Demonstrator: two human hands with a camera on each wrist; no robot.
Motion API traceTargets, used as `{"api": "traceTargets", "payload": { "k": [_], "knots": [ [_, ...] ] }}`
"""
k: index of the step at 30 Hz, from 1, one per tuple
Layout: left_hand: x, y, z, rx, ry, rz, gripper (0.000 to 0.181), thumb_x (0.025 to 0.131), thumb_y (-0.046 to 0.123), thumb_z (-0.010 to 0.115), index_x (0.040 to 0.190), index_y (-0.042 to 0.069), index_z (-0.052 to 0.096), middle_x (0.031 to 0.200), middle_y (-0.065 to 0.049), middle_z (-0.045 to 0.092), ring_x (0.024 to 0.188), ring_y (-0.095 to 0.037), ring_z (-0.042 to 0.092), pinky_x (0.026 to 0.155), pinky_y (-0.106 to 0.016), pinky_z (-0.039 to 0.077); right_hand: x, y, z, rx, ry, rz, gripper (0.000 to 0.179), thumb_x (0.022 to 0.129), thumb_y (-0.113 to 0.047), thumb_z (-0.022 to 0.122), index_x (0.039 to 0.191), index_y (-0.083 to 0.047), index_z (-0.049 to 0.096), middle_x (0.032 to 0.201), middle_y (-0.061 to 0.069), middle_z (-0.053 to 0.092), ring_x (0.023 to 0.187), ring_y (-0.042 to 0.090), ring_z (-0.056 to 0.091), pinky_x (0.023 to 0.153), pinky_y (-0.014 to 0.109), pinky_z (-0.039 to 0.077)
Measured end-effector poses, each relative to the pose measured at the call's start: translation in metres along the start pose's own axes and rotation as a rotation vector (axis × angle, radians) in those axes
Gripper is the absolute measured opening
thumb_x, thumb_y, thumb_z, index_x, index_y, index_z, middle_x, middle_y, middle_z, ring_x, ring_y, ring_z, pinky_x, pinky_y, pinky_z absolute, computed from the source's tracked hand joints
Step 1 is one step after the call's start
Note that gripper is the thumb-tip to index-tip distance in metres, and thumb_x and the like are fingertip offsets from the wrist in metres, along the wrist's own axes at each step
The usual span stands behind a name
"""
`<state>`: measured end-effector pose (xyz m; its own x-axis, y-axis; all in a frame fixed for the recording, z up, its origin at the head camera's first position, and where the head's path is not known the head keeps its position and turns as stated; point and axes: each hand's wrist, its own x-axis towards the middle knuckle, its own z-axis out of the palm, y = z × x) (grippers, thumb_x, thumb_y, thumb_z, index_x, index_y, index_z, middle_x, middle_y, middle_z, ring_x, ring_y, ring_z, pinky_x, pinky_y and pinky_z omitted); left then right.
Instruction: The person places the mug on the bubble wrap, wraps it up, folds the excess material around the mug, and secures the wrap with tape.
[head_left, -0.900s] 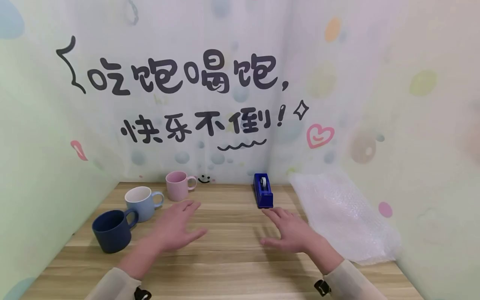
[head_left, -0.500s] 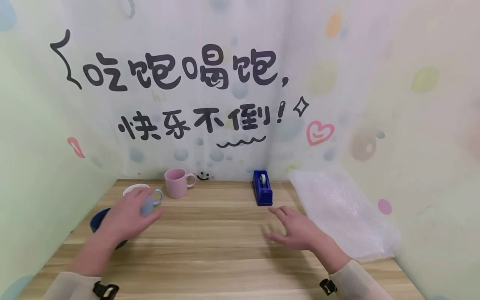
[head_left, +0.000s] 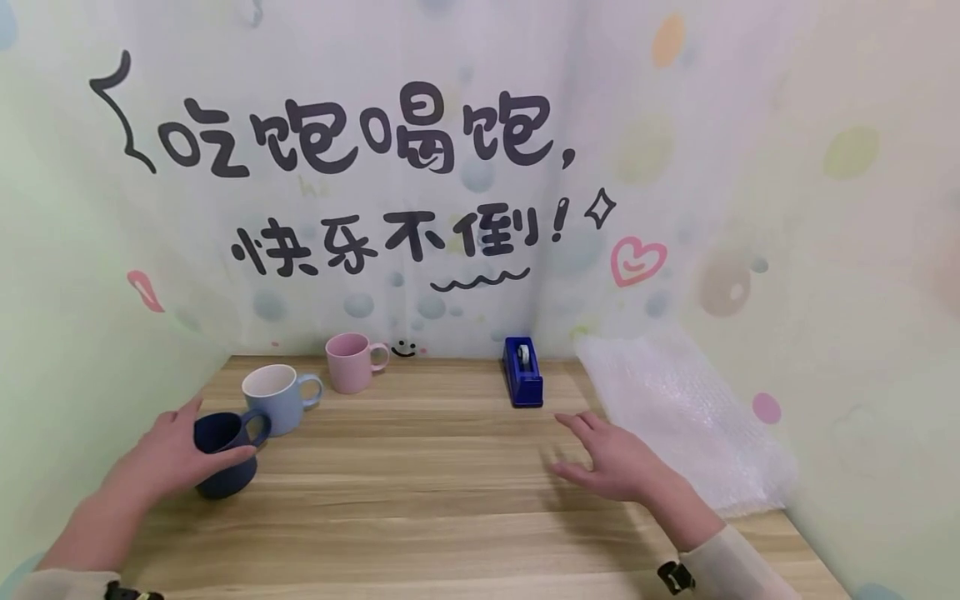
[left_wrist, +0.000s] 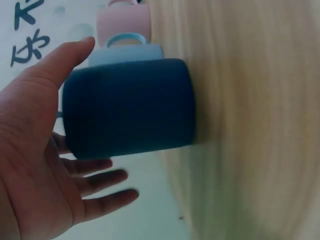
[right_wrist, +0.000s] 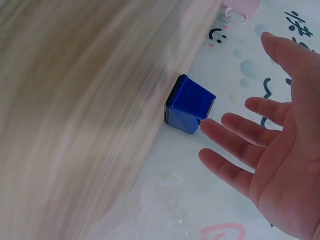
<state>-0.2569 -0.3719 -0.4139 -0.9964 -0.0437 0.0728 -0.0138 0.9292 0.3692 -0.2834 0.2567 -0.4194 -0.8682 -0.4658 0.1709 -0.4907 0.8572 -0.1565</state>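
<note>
A dark blue mug (head_left: pixel 227 467) stands upright at the left of the table. My left hand (head_left: pixel 161 457) is spread around its near side, thumb on one side and fingers on the other. In the left wrist view the fingers are extended beside the mug (left_wrist: pixel 130 107) and not curled round it; whether they touch it I cannot tell. Just behind stands a light blue mug (head_left: pixel 279 408) with a white inside, and farther back a pink mug (head_left: pixel 348 367). My right hand (head_left: pixel 618 457) hovers over the table, fingers spread and holding nothing, nearest to a blue tape dispenser (head_left: pixel 523 383).
A sheet of bubble wrap (head_left: pixel 690 425) lies along the table's right side, against the wall. The wooden table (head_left: pixel 405 517) meets a patterned wall cover (head_left: pixel 450 325) with black writing at the back. Walls also close in on the left and right.
My left hand has moved left, passing in front of the mugs, to the dark blue mug. My right hand has shifted slightly right. The mugs stand where they were.
</note>
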Motion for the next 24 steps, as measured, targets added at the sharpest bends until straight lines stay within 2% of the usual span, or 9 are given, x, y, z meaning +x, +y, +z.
{"api": "traceTargets", "payload": {
  "k": [3, 8, 12, 15, 17, 19, 22, 24],
  "knots": [
    [0.001, -0.006, 0.004, -0.062, -0.002, 0.001, 0.124, 0.093, 0.065, 0.077, 0.155, -0.028, 0.023, 0.143, -0.061, 0.036, 0.128, -0.075, 0.045, 0.102, -0.079, 0.048, -0.004, 0.002, -0.002, 0.013, -0.018, 0.025, 0.081, 0.100, -0.059, 0.073, 0.162, -0.013, 0.050, 0.147, 0.016, 0.063, 0.107, 0.035, 0.076, 0.092, 0.057, 0.064],
    [0.002, -0.010, 0.006, -0.137, 0.023, -0.009, 0.111, 0.092, 0.060, 0.081, 0.145, -0.027, 0.036, 0.135, -0.055, 0.051, 0.119, -0.066, 0.058, 0.096, -0.070, 0.054, -0.010, 0.007, -0.004, 0.025, -0.027, 0.063, 0.081, 0.100, -0.061, 0.072, 0.163, -0.015, 0.050, 0.154, 0.021, 0.059, 0.105, 0.038, 0.077, 0.091, 0.059, 0.064],
    [0.002, -0.011, 0.007, -0.152, 0.035, -0.023, 0.106, 0.091, 0.059, 0.083, 0.138, -0.026, 0.041, 0.129, -0.052, 0.055, 0.112, -0.060, 0.062, 0.092, -0.066, 0.057, -0.013, 0.014, -0.007, 0.018, -0.012, 0.078, 0.080, 0.101, -0.060, 0.072, 0.162, -0.014, 0.051, 0.155, 0.023, 0.059, 0.109, 0.040, 0.076, 0.092, 0.060, 0.063],
    [0.002, -0.010, 0.006, -0.151, 0.036, -0.023, 0.103, 0.092, 0.058, 0.083, 0.136, -0.025, 0.043, 0.126, -0.051, 0.057, 0.111, -0.059, 0.063, 0.091, -0.066, 0.057, -0.015, 0.020, -0.009, 0.005, 0.002, 0.086, 0.076, 0.102, -0.058, 0.071, 0.160, -0.013, 0.053, 0.148, 0.021, 0.063, 0.105, 0.036, 0.076, 0.088, 0.059, 0.064],
    [0.001, -0.010, 0.006, -0.147, 0.039, -0.022, 0.103, 0.092, 0.058, 0.082, 0.136, -0.026, 0.043, 0.126, -0.051, 0.057, 0.111, -0.060, 0.063, 0.091, -0.066, 0.057, -0.016, 0.026, -0.011, -0.009, 0.027, 0.096, 0.064, 0.105, -0.049, 0.071, 0.154, -0.010, 0.059, 0.140, 0.019, 0.068, 0.102, 0.034, 0.076, 0.085, 0.057, 0.064],
    [0.000, -0.010, 0.006, -0.143, 0.041, -0.023, 0.104, 0.092, 0.058, 0.082, 0.137, -0.026, 0.042, 0.126, -0.051, 0.057, 0.111, -0.061, 0.063, 0.092, -0.067, 0.057, -0.017, 0.033, -0.013, -0.038, 0.064, 0.120, 0.047, 0.107, -0.034, 0.069, 0.144, -0.006, 0.066, 0.128, 0.018, 0.072, 0.098, 0.033, 0.076, 0.080, 0.055, 0.064],
    [0.000, -0.010, 0.006, -0.138, 0.041, -0.017, 0.105, 0.092, 0.059, 0.083, 0.137, -0.027, 0.042, 0.126, -0.052, 0.056, 0.111, -0.062, 0.062, 0.092, -0.068, 0.056, -0.020, 0.048, -0.015, -0.082, 0.085, 0.216, 0.032, 0.104, -0.015, 0.068, 0.131, 0.002, 0.069, 0.116, 0.020, 0.072, 0.091, 0.036, 0.075, 0.075, 0.053, 0.064],
    [-0.001, -0.009, 0.006, -0.130, 0.032, -0.022, 0.111, 0.092, 0.061, 0.081, 0.142, -0.028, 0.038, 0.131, -0.055, 0.052, 0.116, -0.064, 0.059, 0.094, -0.071, 0.055, -0.023, 0.058, -0.016, -0.100, 0.052, 0.301, 0.033, 0.102, -0.013, 0.070, 0.128, 0.007, 0.067, 0.114, 0.025, 0.070, 0.090, 0.040, 0.074, 0.076, 0.055, 0.063]
  ]
}}
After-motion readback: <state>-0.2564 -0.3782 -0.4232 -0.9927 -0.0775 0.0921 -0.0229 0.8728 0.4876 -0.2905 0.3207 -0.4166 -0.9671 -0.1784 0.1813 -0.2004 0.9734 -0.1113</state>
